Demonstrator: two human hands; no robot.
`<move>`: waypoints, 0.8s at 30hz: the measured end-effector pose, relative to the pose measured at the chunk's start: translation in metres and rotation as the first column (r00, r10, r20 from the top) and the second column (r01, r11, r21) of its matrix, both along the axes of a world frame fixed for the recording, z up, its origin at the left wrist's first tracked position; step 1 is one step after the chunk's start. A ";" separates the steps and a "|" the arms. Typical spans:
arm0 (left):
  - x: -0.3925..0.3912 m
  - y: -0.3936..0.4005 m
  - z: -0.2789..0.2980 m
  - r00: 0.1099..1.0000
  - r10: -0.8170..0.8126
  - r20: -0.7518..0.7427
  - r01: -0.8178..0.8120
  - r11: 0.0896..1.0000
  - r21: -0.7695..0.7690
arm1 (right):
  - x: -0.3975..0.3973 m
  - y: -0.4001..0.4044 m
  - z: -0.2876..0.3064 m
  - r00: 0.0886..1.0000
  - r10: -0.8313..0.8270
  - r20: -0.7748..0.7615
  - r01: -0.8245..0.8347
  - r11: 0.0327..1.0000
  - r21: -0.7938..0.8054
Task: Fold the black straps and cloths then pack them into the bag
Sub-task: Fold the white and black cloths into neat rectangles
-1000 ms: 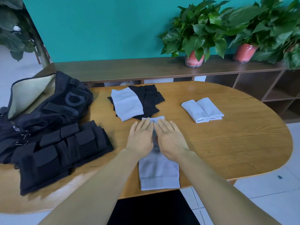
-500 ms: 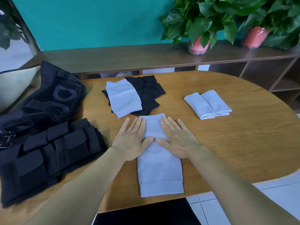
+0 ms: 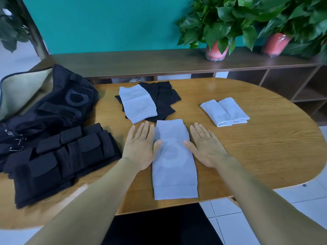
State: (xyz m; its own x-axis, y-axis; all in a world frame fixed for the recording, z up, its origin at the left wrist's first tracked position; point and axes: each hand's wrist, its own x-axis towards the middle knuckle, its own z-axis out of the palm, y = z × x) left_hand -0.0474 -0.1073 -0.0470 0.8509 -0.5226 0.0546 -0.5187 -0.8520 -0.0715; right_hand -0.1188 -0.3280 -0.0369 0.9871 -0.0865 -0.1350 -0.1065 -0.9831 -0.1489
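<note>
A light grey cloth sleeve (image 3: 174,167) lies flat and lengthwise at the table's near edge. My left hand (image 3: 140,145) rests palm down along its left side, thumb touching the cloth. My right hand (image 3: 206,146) lies flat along its right side, thumb on the cloth. Both hands hold nothing. Farther back, another grey sleeve (image 3: 137,103) lies on a pile of black cloths (image 3: 163,99). A folded grey pair (image 3: 224,111) sits to the right. The black bag (image 3: 51,106) lies open at the left, with folded black straps (image 3: 60,160) in front of it.
The oval wooden table (image 3: 265,147) ends just under the near cloth. Behind it runs a low dark shelf (image 3: 159,62) with two potted plants (image 3: 215,50) against a teal wall. White tiled floor shows at the right.
My hands have slid apart from the middle of the grey sleeve to its two sides. The view has moved closer and tilted down.
</note>
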 end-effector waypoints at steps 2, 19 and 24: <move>-0.004 0.007 0.002 1.000 -0.021 0.000 0.021 0.989 -0.148 | -0.009 0.001 0.007 0.996 0.014 0.085 -0.014 1.000 0.006; -0.095 0.035 0.021 0.919 -0.346 -0.190 0.264 0.896 -0.357 | -0.114 0.050 0.011 0.944 0.187 0.273 -0.241 0.954 0.180; -0.101 0.034 0.020 0.936 -0.348 -0.048 0.319 0.900 -0.296 | -0.120 0.049 0.012 0.937 0.212 0.279 -0.262 0.952 0.156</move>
State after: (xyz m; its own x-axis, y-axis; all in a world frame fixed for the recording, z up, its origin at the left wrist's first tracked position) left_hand -0.1482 -0.0731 -0.0266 0.6377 -0.7521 0.1662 -0.7682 -0.6052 0.2089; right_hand -0.2392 -0.2787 -0.0245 0.9786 0.1565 0.1335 0.1923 -0.9261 -0.3246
